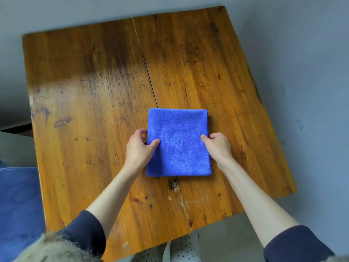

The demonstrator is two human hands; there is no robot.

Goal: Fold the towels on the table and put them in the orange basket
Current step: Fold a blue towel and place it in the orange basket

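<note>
A blue towel (178, 142), folded into a neat rectangle, lies flat near the middle of the wooden table (94, 82). My left hand (138, 148) pinches the towel's left edge, thumb on top and fingers curled under it. My right hand (219, 143) grips the right edge the same way, thumb pressed on the cloth. Both hands sit about halfway along the towel's sides. No orange basket is in view.
The tabletop is two worn planks with a seam running down the middle. Grey floor surrounds it on the far and right sides. A blue cloth-covered surface (18, 201) lies at the lower left beside the table. My legs show under the near edge.
</note>
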